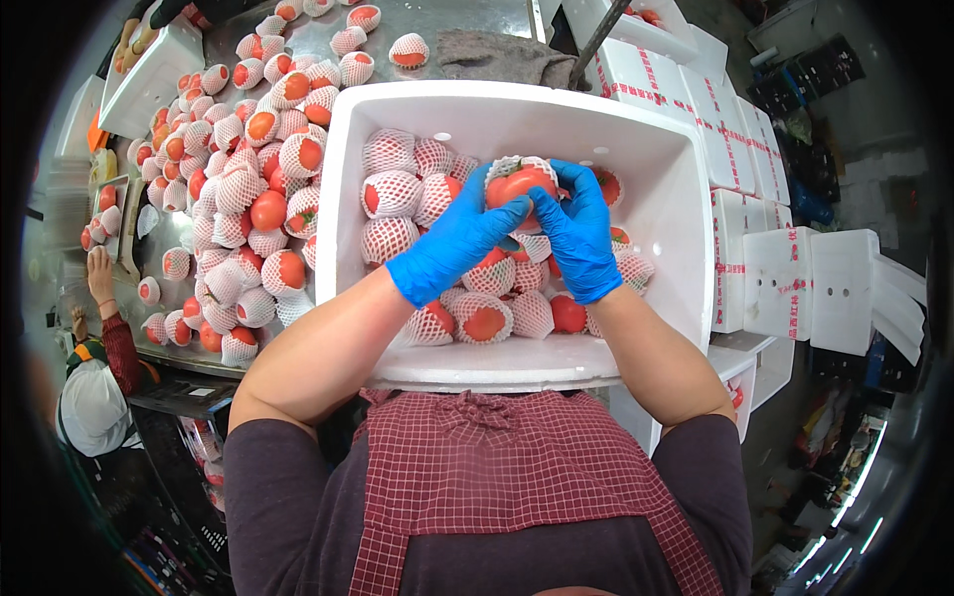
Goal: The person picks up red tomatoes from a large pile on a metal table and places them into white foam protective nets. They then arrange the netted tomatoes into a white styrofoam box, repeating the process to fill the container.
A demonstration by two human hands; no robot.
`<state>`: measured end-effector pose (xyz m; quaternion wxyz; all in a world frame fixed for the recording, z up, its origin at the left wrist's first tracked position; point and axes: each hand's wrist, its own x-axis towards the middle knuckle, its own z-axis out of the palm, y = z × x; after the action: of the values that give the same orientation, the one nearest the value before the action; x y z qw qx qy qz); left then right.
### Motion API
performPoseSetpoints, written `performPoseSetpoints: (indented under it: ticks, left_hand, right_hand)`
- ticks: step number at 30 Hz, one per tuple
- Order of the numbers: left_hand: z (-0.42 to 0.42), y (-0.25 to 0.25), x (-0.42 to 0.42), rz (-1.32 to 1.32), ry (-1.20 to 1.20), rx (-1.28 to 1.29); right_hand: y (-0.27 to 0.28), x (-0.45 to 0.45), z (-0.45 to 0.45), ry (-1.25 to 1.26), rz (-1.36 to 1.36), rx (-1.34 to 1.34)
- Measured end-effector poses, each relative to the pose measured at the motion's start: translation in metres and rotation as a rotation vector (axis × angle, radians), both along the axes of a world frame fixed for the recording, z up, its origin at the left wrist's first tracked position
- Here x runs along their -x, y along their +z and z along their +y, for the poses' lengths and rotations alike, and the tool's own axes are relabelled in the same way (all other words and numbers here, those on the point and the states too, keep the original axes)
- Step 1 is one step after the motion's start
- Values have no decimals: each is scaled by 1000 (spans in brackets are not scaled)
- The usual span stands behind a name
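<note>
Both my hands wear blue gloves and hold one red tomato (519,181) above an open white foam box (447,104). A white foam net sleeve (531,162) wraps the tomato's far side, while its near side is bare. My left hand (466,235) grips it from the left, thumb on the near side. From the right, my right hand (581,231) has its thumb and fingers around the fruit and net. Beneath them the box holds several net-sleeved tomatoes (484,322), some with red skin showing. My hands and forearms hide part of these.
A pile of net-sleeved tomatoes (246,186) covers the metal table (492,15) left of the box. Grey cloth (499,56) lies behind it. White foam boxes (715,134) with red print are stacked at right. At far left, another person's hand (99,276) reaches over the table.
</note>
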<state>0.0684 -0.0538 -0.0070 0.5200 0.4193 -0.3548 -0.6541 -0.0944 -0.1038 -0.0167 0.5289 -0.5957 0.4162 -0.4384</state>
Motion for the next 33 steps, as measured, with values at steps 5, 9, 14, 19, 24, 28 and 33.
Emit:
performPoseSetpoints:
  ticks: [5, 9, 14, 19, 24, 28, 33]
  left_hand:
    - [-3, -7, -3, 339, -24, -174]
    - [-5, -11, -1, 385, -47, -277]
    - [-5, -11, 1, 423, -24, -310]
    - [-4, -15, 3, 305, -6, -262]
    - [-7, -20, -1, 450, -57, -312]
    - [-12, -16, -2, 576, -41, -322]
    - [-8, -8, 5, 129, 36, -111]
  right_hand:
    - [3, 9, -9, -23, 67, 44]
    - [10, 12, -6, -61, 36, 0]
    - [18, 12, -4, -14, -25, -145]
    - [21, 14, -5, -10, -6, -160]
    - [24, 15, -6, 36, -49, -160]
    - [29, 20, -6, 100, -262, -241]
    - [22, 25, -4, 123, -158, -79]
